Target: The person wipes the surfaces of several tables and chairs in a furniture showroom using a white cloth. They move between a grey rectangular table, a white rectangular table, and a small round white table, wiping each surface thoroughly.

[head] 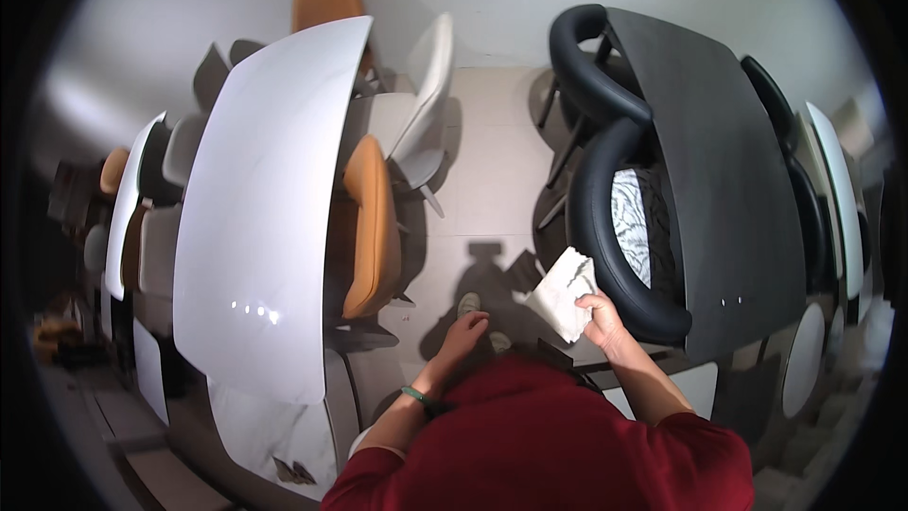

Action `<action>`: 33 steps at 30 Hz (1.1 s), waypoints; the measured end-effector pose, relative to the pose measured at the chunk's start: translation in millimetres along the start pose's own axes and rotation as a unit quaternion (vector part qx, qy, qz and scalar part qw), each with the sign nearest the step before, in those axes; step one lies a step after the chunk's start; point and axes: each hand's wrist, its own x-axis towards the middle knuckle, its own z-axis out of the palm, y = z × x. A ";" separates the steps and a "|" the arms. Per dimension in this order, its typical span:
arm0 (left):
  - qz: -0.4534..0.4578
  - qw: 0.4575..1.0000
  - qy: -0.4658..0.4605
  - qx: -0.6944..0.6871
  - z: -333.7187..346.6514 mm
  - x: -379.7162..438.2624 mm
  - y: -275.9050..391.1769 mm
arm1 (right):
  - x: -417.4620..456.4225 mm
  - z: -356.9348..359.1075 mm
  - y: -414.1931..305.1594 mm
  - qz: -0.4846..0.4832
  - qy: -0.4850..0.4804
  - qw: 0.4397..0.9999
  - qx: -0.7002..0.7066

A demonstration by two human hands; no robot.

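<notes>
A folded off-white cloth (560,294) is pinched in my right hand (603,323), the thumb on top of it. The cloth hangs close beside the curved backrest of a black padded chair (592,248); I cannot tell whether they touch. On that chair's seat rests a cushion or cloth (630,227) with a black-and-white pattern. My left hand (464,333) hovers in front of my body over the tiled floor, loosely bent and holding nothing. A green bangle (418,394) circles the left wrist.
To the left stands a glossy white table (262,191), with an orange chair (372,241) and a pale chair (425,99) along its side. A dark grey table (731,191) is on the right, another black chair (592,64) farther along it. A tiled aisle (489,177) runs between them towards the wall.
</notes>
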 end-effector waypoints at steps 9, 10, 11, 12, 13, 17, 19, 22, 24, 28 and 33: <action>0.101 0.965 -0.162 0.180 -4.7 107.5 79.8 | -46.5 -18.1 -0.2 -0.170 0.160 0.958 0.165; 0.113 0.959 -0.182 0.184 -3.2 118.3 86.6 | -52.1 -17.3 2.5 -0.191 0.190 0.948 0.170; 0.096 0.959 -0.201 0.175 0.2 126.3 91.7 | -61.0 -15.1 9.7 -0.205 0.221 0.935 0.187; 0.082 0.959 -0.214 0.165 4.7 134.5 95.8 | -69.1 -10.9 14.0 -0.219 0.249 0.922 0.200; 0.069 0.960 -0.222 0.157 5.4 142.6 100.0 | -74.2 -5.5 18.0 -0.231 0.269 0.910 0.213; 0.028 0.958 -0.263 0.112 41.2 178.5 101.8 | -103.9 -9.8 41.1 -0.288 0.419 0.831 0.226; 0.090 0.958 -0.221 0.160 69.7 180.4 119.3 | -115.2 -15.5 44.3 -0.331 0.492 0.790 0.158; 0.041 0.973 -0.199 0.113 97.1 188.9 138.3 | -127.4 -15.2 31.5 -0.382 0.561 0.733 0.048; -0.067 0.976 -0.205 0.023 109.5 192.8 146.4 | -129.7 -12.9 14.0 -0.372 0.577 0.726 0.027; -0.241 0.948 -0.090 -0.189 128.2 210.6 125.1 | -115.4 -35.8 -15.8 -0.372 0.584 0.714 -0.101; -0.274 0.930 -0.047 -0.242 139.7 226.8 88.4 | -71.9 -48.2 -54.9 -0.388 0.531 0.607 -0.447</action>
